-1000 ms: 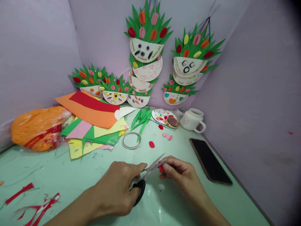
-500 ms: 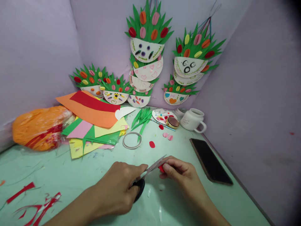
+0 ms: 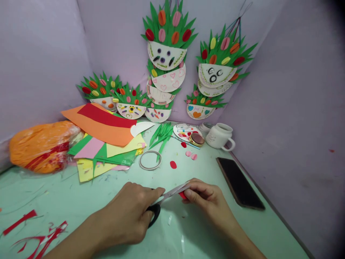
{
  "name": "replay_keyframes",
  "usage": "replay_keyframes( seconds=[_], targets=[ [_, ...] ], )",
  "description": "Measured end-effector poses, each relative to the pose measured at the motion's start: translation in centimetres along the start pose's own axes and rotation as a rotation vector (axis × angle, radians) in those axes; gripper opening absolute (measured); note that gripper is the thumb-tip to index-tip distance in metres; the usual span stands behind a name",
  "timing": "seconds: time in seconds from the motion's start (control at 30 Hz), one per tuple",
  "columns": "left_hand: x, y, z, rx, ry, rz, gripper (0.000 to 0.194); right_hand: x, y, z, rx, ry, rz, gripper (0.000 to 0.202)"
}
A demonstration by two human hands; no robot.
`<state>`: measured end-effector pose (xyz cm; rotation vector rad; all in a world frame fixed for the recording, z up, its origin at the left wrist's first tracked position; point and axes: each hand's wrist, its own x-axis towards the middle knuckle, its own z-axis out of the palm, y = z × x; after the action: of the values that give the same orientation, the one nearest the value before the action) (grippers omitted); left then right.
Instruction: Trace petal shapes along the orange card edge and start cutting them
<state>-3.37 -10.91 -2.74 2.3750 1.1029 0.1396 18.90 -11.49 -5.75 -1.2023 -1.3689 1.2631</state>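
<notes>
In my left hand [image 3: 132, 212] is a pair of scissors [image 3: 172, 193] with black handles, its blades pointing right. My right hand [image 3: 207, 199] pinches a small piece of red paper [image 3: 183, 195] between thumb and fingers. The blades lie along the top of the red piece and reach my right fingertips. Just beyond my hands, a red paper oval [image 3: 173, 164] lies flat on the table. Two pink paper ovals [image 3: 194, 157] rest a little farther right. Tiny white strips [image 3: 169, 220] are scattered below the scissors.
Coloured paper sheets [image 3: 107, 133] pile up at left beside an orange plastic-wrapped bundle [image 3: 40, 147]. A tape roll [image 3: 150, 160], green paper leaves [image 3: 161, 135] and a white mug [image 3: 219, 136] stand behind. At right lies a phone [image 3: 239, 183]. Red scraps [image 3: 40, 241] litter the front left.
The scissor blades have closed further along the red paper. Both hands have shifted slightly left in view, as has the whole scene.
</notes>
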Motion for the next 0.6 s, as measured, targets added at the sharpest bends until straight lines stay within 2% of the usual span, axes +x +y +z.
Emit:
replay_keyframes(
  seconds=[0.17,0.4,0.6],
  targets=[
    [-0.12,-0.34,-0.35,0.05,-0.028,0.014,0.035,0.01,0.01,-0.02,-0.072,-0.026,-0.04,0.017],
    [-0.19,-0.48,-0.62,0.092,-0.047,0.008,0.036,-0.01,-0.2,0.3,-0.055,-0.038,0.012,0.019],
    [-0.31,-0.69,-0.8,0.101,-0.053,0.016,0.036,-0.02,-0.18,0.26,-0.091,-0.042,0.0,0.02]
  ],
)
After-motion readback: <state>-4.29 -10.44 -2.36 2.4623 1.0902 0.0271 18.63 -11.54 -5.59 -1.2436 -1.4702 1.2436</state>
